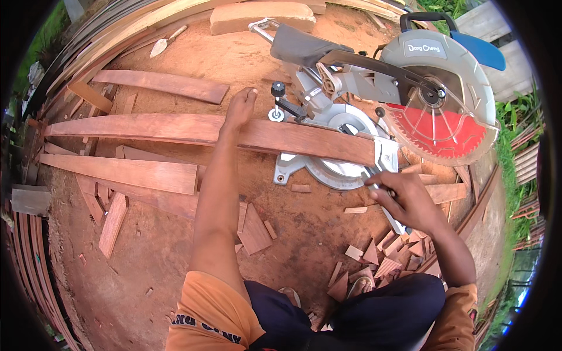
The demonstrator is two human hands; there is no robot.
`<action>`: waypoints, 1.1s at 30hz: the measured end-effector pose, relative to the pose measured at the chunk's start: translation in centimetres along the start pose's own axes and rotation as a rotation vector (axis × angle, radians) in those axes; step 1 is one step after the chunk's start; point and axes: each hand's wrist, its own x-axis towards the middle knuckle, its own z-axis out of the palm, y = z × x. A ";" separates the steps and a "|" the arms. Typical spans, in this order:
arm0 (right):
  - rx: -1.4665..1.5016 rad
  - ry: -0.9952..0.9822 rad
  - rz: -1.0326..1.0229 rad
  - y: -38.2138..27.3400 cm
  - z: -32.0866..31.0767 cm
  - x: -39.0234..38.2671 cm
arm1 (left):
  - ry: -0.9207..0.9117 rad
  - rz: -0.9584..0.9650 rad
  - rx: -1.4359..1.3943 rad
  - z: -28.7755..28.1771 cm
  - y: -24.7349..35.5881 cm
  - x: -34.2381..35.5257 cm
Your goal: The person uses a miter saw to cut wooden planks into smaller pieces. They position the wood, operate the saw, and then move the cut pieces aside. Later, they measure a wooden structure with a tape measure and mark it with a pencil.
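Note:
My left hand [240, 108] grips a long reddish wooden board [298, 140] lying across the silver base of a mitre saw [333, 178]. My right hand [401, 199] is closed on a silver metal bar [395, 222] by the board's right end; whether it joins the saw is unclear. The saw's head, with grey guard [465, 67] and red-faced toothed blade [451, 134], is raised at the upper right. A black clamp knob [278, 89] stands behind the board, right of my left hand.
More boards [146, 175] lie at the left on reddish dirt, with stacked timber [146, 23] and a trowel [161, 45] behind. A pale block [260, 17] is at the back. Offcuts [386, 266] surround my sandalled right foot. Grass [515, 93] borders the right.

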 end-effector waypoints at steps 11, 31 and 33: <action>-0.698 -0.046 0.087 1.2 5.6 28.6 | -0.308 -0.227 0.491 4.4 3.1 -1.0; 0.233 0.414 0.400 11.3 18.0 21.3 | -0.432 -0.149 0.500 3.7 2.4 0.0; 0.307 0.456 0.393 10.9 18.6 21.3 | -0.428 -0.152 0.505 3.6 2.4 0.0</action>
